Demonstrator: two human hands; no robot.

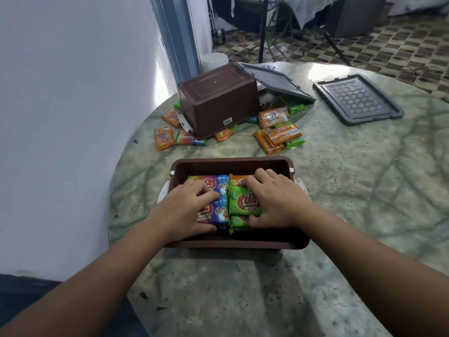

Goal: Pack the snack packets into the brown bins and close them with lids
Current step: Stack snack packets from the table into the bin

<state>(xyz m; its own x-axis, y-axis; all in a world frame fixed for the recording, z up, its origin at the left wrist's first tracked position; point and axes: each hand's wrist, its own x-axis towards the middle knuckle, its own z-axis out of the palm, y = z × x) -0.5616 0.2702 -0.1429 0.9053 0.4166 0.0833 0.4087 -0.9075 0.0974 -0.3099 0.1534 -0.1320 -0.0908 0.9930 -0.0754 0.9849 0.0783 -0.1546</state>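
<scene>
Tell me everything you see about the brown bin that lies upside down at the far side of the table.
The upside-down brown bin looks like smooth dark plastic, box-shaped, with its flat ribbed base facing up. A small label sits low on its near side, and a white latch shows at its lower left corner. It is tilted, resting on scattered snack packets on the table. A grey lid stands tilted behind it on the right. No hand touches it.

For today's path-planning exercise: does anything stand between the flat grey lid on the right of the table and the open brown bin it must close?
The marble table between the flat grey lid and open brown bin looks bare. But the left hand and right hand rest on packets inside, covering the opening.
</scene>
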